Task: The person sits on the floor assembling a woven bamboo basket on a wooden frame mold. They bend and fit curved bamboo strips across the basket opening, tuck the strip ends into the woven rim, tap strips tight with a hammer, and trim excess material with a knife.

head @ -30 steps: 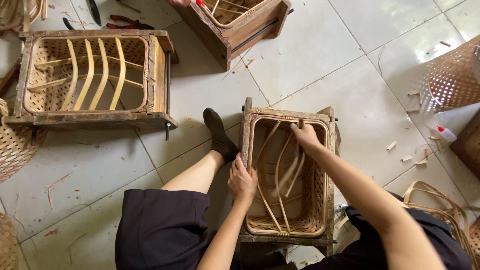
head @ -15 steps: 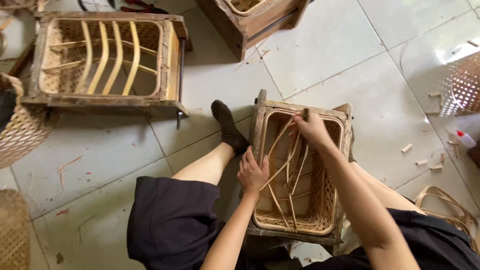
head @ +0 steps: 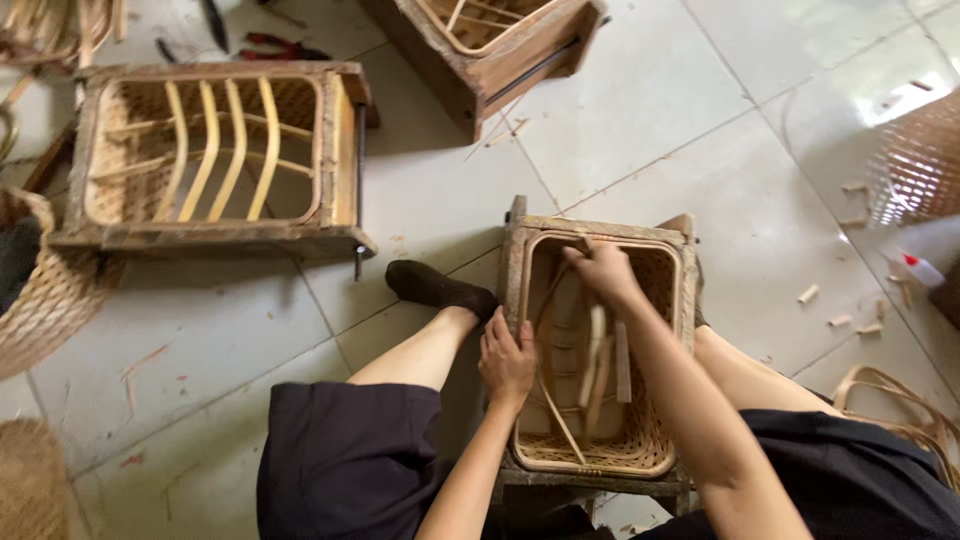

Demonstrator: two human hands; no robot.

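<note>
- Left hand [head: 507, 362] is gripping the left rim of the basket [head: 600, 450], fingers curled over the edge, thumb side toward the body.
- Right hand [head: 603, 273] is closing around the upper ends of the cane strips [head: 597, 365], at the far end of the basket's opening; blur is hiding the exact finger positions.
- Strips are running from that hand down into the basket, some bending toward its near end.
- Basket is sitting inside a wooden frame [head: 520, 235] on the tiled floor [head: 420, 200], between the person's legs.
- Left forearm is coming up from the lower edge of the view; right forearm is reaching diagonally across the basket from the lower right.
- Sock foot [head: 437, 287] is lying just left of the frame's far corner.
- Second frame [head: 215, 240], holding a basket with yellow ribs, is standing well apart at upper left; a third frame [head: 500, 50] is lying at the top.
- Open tile is lying between the three frames and to the right of the work.
- Woven pieces are lining the left edge and the right edge; cane offcuts [head: 838, 320] are scattering on the right.
</note>
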